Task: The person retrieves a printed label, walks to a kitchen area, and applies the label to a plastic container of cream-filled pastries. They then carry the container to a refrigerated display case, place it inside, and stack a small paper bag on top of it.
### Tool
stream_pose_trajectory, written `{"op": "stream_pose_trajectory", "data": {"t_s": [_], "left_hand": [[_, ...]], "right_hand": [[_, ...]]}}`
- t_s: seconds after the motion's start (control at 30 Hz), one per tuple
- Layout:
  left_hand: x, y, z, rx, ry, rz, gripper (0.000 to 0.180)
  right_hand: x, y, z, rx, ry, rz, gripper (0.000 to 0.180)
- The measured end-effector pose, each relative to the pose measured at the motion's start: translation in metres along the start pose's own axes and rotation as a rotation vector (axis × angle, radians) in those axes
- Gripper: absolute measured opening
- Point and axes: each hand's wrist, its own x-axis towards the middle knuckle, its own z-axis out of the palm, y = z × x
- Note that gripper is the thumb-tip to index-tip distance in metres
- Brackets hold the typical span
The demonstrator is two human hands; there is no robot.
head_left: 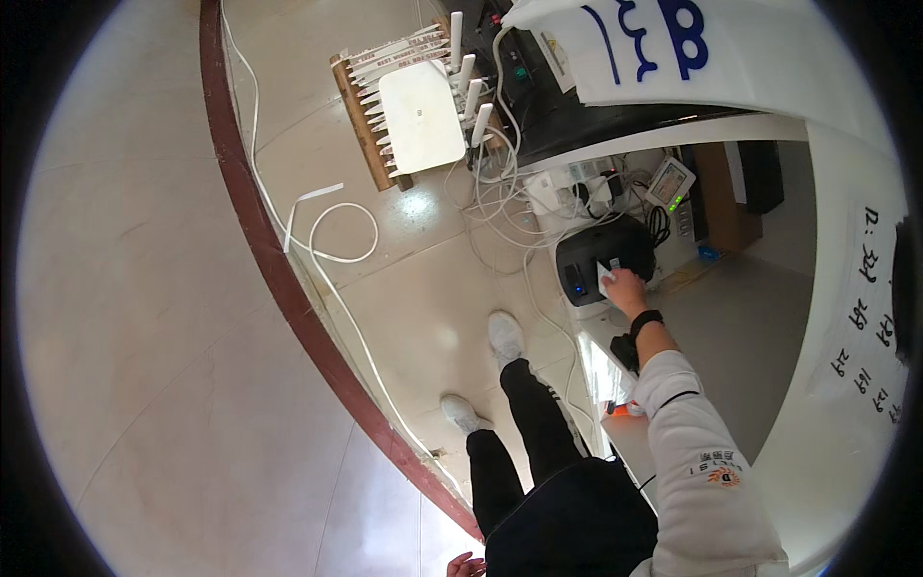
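— What's the place like around you?

— I'm standing on a pale, glossy tiled floor point(423, 288) with a dark red skirting strip point(279, 269) curving along a cream wall on my left. Ahead of my white shoes point(505, 335), a white router point(420, 115) with upright antennas sits on a wooden rack. A loose tangle of white cables point(500, 207) runs from it across the floor to a power strip point(567, 183). To my right is a low white shelf point(615, 337), and on it a small black printer point(601, 260).

— And your hands?

— My right hand point(625, 288) is stretched out to the printer, a dark watch on the wrist. The fingers are pinched on a small white slip of paper point(608, 274) at the printer's top slot; the slip is touching the printer, right at its opening. How tightly I'm pinching is too small to make out.

— The other one?

— My left hand point(464, 565) shows only as fingertips at the bottom edge, beside my dark trousers. It looks loosely curled, holding nothing I can see, but I cannot tell for sure.
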Motion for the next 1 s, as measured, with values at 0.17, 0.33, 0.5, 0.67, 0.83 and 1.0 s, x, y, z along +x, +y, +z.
{"op": "stream_pose_trajectory", "data": {"t_s": [0.17,0.33,0.5,0.67,0.83,1.0], "left_hand": [[0.009,-0.025,-0.013,-0.012,0.018,-0.001,0.046],[0.010,-0.037,-0.015,-0.026,0.011,0.023,0.044],[0.005,-0.031,-0.017,0.024,0.072,0.027,0.044],[-0.008,-0.003,-0.017,0.100,-0.131,0.355,0.049],[-0.053,0.051,-0.032,0.620,0.073,0.740,0.070],[-0.168,0.086,-0.039,1.032,0.310,1.591,0.065]], "right_hand": [[-0.006,-0.007,-0.023,-0.131,0.079,-0.020,0.032],[-0.009,-0.005,-0.028,-0.151,0.058,0.119,0.031],[-0.035,0.045,0.007,-0.183,0.086,0.233,0.029],[-0.124,-0.037,0.077,-0.043,0.123,-0.131,0.019],[-0.333,-0.160,0.013,0.572,0.159,-0.644,0.015],[-0.556,-0.117,-0.091,0.474,0.057,-1.401,0.010]]}}
